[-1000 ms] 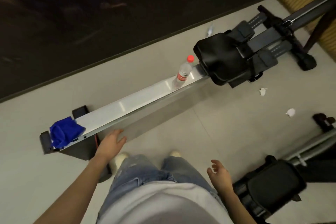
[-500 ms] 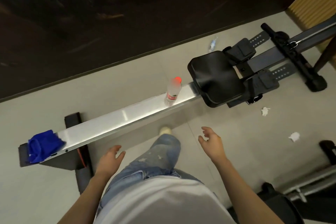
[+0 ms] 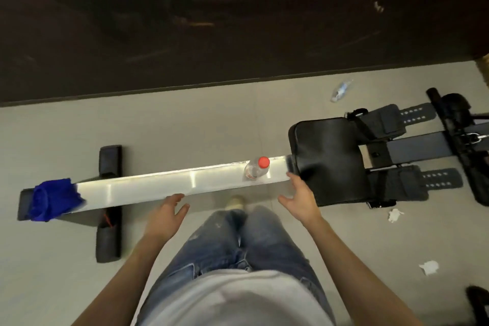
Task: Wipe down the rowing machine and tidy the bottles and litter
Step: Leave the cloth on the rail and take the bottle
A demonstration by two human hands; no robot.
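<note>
The rowing machine's silver rail [image 3: 158, 185] runs left to right in front of me, ending at its black seat [image 3: 328, 159]. A clear bottle with a red cap [image 3: 256, 172] stands upright on the rail just left of the seat. A blue cloth [image 3: 54, 202] lies bunched on the rail's left end. My left hand [image 3: 165, 216] hovers open at the rail's near edge. My right hand [image 3: 300, 200] is open, fingers spread, beside the seat's near-left corner and a little right of the bottle, holding nothing.
A crushed clear bottle [image 3: 341, 90] lies on the floor beyond the seat. Two white paper scraps [image 3: 394, 215] [image 3: 429, 267] lie on the floor at right. Black footrests with straps [image 3: 412, 185] sit right of the seat. A dark wall [image 3: 211, 21] runs behind the machine.
I have stepped closer, so the view now looks straight down on the rail. My right hand has risen toward the seat and bottle; my left hand has reached the rail's near edge.
</note>
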